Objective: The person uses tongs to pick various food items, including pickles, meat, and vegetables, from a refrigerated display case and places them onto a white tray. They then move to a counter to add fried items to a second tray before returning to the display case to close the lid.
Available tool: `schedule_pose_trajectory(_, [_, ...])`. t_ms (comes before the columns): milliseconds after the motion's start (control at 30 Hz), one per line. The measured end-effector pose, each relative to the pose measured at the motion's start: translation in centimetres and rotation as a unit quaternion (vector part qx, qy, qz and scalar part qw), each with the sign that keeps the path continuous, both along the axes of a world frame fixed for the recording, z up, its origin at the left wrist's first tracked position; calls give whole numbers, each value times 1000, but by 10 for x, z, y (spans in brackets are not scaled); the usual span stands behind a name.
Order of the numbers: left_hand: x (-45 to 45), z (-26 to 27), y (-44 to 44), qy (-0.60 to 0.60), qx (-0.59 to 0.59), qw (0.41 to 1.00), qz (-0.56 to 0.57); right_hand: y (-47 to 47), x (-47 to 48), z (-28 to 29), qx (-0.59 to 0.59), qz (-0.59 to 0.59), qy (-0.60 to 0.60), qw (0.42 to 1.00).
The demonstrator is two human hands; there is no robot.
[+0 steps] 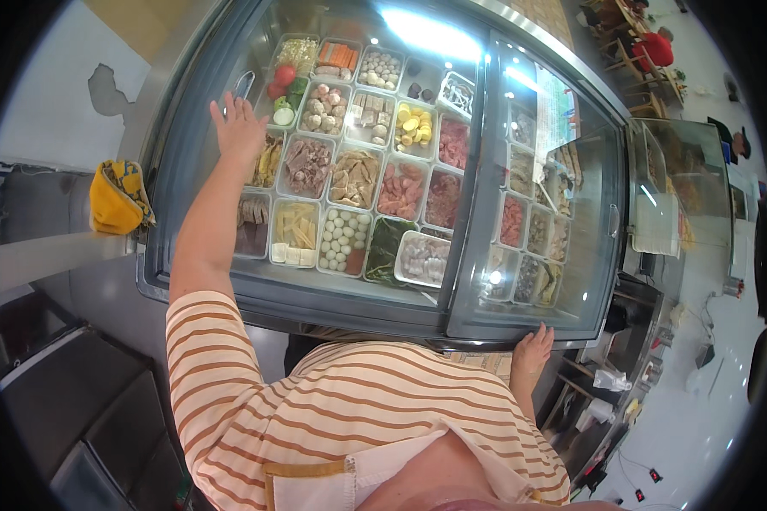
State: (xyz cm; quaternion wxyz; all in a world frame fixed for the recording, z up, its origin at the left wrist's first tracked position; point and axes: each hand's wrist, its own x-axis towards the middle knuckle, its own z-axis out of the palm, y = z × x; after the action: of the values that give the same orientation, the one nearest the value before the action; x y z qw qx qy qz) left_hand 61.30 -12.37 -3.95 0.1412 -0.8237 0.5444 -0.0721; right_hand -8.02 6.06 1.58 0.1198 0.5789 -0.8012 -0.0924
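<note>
A glass-topped chest display cooler [332, 314] stands against my front, with two sliding glass panels. My left hand [240, 128] reaches over its left side, palm down and fingers spread. It holds nothing, and just beyond its fingertips is an oval recessed handle [244, 84]. Whether the palm touches the glass I cannot tell. On the front edge, below the right glass panel [569, 281], my right hand [532, 356] rests with its fingers on the rim. Under the glass sit clear tubs of food, among them sliced meat [401, 190], small eggs [344, 239] and tomatoes [285, 76].
A yellow cloth [115, 198] hangs on a ledge at the left. Black cabinets [89, 389] stand at lower left. To the right are a glass display case [684, 179] and shelves [588, 396] with packages. Farther off, a person in red [655, 50] sits at a table.
</note>
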Motion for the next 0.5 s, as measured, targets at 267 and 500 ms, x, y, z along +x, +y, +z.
schedule_pose_trajectory(267, [50, -3, 16, 1, -11, 1000, -15, 18, 31, -5, -9, -55, -12, 998])
schedule_pose_trajectory(500, [32, 27, -2, 45, 7, 999, -14, 33, 2, -48, -141, -131, -32, 981])
